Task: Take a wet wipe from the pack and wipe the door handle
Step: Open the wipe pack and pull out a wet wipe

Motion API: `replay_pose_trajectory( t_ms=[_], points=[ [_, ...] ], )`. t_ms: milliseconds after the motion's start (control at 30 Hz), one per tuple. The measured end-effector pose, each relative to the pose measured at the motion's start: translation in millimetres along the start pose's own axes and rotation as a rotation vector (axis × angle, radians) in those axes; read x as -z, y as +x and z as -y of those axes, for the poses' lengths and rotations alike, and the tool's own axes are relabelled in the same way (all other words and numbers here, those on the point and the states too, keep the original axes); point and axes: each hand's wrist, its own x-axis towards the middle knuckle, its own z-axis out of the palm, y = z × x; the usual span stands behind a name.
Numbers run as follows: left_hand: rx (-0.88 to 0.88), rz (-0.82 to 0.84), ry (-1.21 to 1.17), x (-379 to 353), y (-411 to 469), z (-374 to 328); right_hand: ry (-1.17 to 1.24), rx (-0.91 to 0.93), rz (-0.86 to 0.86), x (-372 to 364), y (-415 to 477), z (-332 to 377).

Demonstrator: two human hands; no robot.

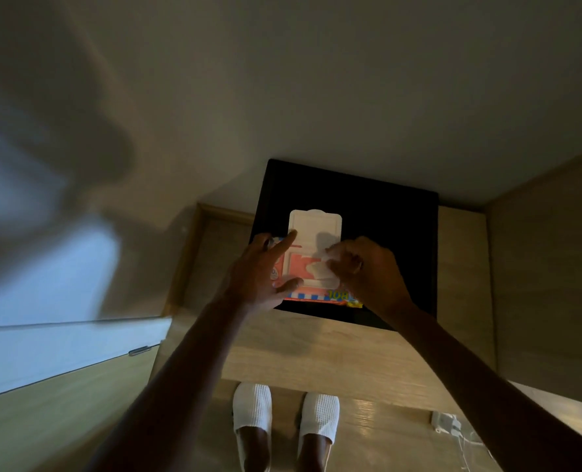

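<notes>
A pink wet wipe pack (311, 296) lies on a black stool (385, 216), its white lid (313, 224) flipped open away from me. My left hand (262, 270) rests on the pack's left side, index finger stretched onto the lid, thumb at the near edge. My right hand (367, 270) pinches a white wipe (320, 267) that sticks out of the pack's opening. A metal door handle (139, 350) shows at the left on a white door (44, 352).
The stool stands against a pale wall on a wooden floor. A wooden panel (548, 267) rises to the right. My feet in white slippers (286, 413) are below. A white plug with cable (448, 422) lies on the floor at lower right.
</notes>
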Motion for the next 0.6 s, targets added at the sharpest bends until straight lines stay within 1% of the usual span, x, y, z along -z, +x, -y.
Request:
replay_pose_trajectory(
  t_ms=[67, 200, 300, 600],
  points=[
    [0.029, 0.039, -0.005, 2, 0, 0, -0.167, 0.016, 0.102, -6, -7, 1],
    [0.039, 0.019, -0.01, 2, -2, 0, -0.301, 0.074, 0.056, -7, -10, 6],
    [0.047, 0.026, -0.024, 2, -2, -3, -0.314, 0.122, 0.075, -9, -7, 8],
    [0.062, 0.084, -0.023, 4, 2, 1, -0.38, 0.181, 0.014, -5, -3, 19]
  ],
)
